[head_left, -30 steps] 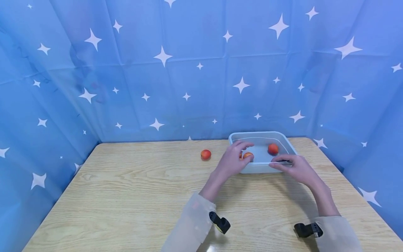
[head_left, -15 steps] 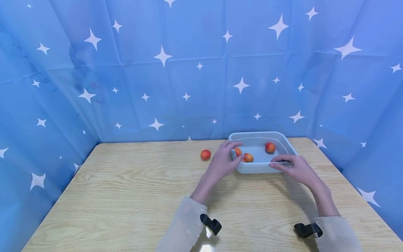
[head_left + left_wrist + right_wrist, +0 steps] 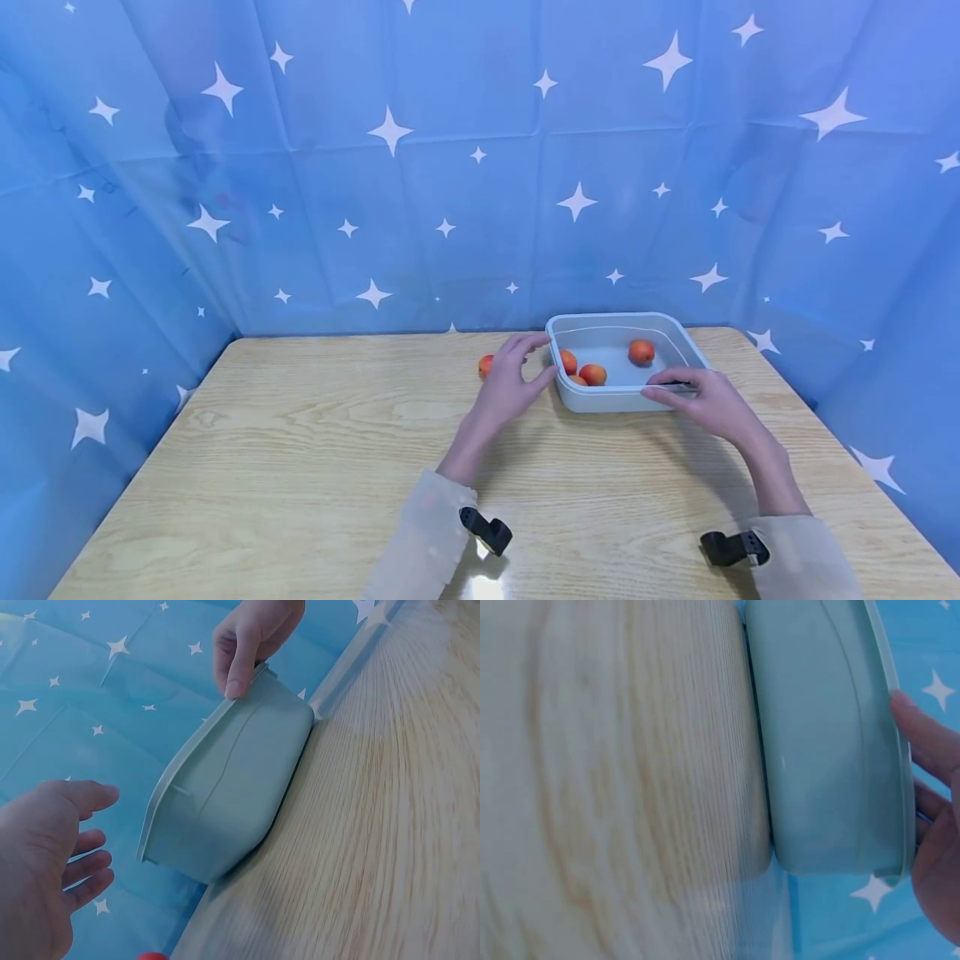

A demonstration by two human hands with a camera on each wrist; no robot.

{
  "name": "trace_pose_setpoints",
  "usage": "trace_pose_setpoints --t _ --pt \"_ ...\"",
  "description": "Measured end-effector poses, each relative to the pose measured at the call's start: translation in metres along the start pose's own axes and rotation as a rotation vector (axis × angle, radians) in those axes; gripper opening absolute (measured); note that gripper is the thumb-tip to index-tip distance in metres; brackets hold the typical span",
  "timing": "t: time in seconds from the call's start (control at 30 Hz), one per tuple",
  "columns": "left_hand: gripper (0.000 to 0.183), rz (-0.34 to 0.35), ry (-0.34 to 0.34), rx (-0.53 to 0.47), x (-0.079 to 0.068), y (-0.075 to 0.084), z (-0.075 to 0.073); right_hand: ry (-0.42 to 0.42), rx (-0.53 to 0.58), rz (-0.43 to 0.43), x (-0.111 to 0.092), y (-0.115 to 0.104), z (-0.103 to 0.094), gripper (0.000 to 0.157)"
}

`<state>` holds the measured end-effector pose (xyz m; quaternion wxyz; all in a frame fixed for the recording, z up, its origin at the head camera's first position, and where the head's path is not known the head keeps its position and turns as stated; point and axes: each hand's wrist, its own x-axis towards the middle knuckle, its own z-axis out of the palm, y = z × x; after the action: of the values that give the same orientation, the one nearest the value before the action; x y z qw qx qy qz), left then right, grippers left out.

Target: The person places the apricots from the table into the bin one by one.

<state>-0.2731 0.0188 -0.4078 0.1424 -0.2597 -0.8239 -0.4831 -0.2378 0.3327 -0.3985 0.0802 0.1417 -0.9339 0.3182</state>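
Observation:
A pale blue plastic container (image 3: 615, 400) stands at the back right of the table. Inside it lie several small red-orange fruits, one (image 3: 641, 352) towards the right and the others, such as this fruit (image 3: 593, 374), grouped at the left. My right hand (image 3: 705, 404) pinches the container's front rim near its right corner; the right wrist view shows the thumb (image 3: 915, 724) against the rim. My left hand (image 3: 507, 383), fingers spread and holding nothing, is just left of the container. Behind that hand, a red fruit (image 3: 486, 365) on the table is partly hidden.
The wooden table (image 3: 300, 467) reaches to a blue curtain (image 3: 450, 167) with white stars, which hangs behind it and along both sides. A small black camera (image 3: 486, 531) is strapped to the left sleeve, and another camera (image 3: 731, 548) to the right sleeve.
My left hand has drawn back leftwards from over the container to beside it, now overlapping the loose fruit. The fruit at the container's right has shifted slightly left. My right hand stays on the rim.

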Motion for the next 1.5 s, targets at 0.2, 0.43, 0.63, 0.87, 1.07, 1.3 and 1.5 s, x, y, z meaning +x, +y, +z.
trace_pose_setpoints --t 0.2,0.43,0.63,0.87,1.07,1.3,1.5 --pt "0.044 -0.008 0.022 0.012 -0.002 -0.01 -0.005 0.006 -0.006 0.0 -0.001 -0.001 0.0 0.025" --pt "0.043 -0.042 0.05 0.063 -0.001 -0.022 -0.012 -0.002 -0.002 0.0 -0.001 -0.001 -0.001 0.025" --pt "0.046 -0.096 0.061 0.076 -0.001 -0.03 -0.019 0.003 -0.007 0.004 0.0 -0.002 -0.001 0.025" --pt "0.05 -0.146 0.058 0.076 -0.003 -0.043 -0.023 0.001 -0.006 -0.001 -0.001 -0.002 -0.002 0.025" --pt "0.049 -0.182 0.063 0.069 -0.006 -0.052 -0.026 0.001 -0.01 0.004 -0.001 -0.002 -0.002 0.025" --pt "0.049 -0.231 0.041 0.088 -0.01 -0.062 -0.027 0.002 -0.011 0.008 -0.001 -0.002 -0.002 0.025" --pt "0.05 -0.261 0.011 0.093 -0.012 -0.067 -0.026 -0.002 -0.007 0.002 -0.001 -0.001 -0.002 0.024"
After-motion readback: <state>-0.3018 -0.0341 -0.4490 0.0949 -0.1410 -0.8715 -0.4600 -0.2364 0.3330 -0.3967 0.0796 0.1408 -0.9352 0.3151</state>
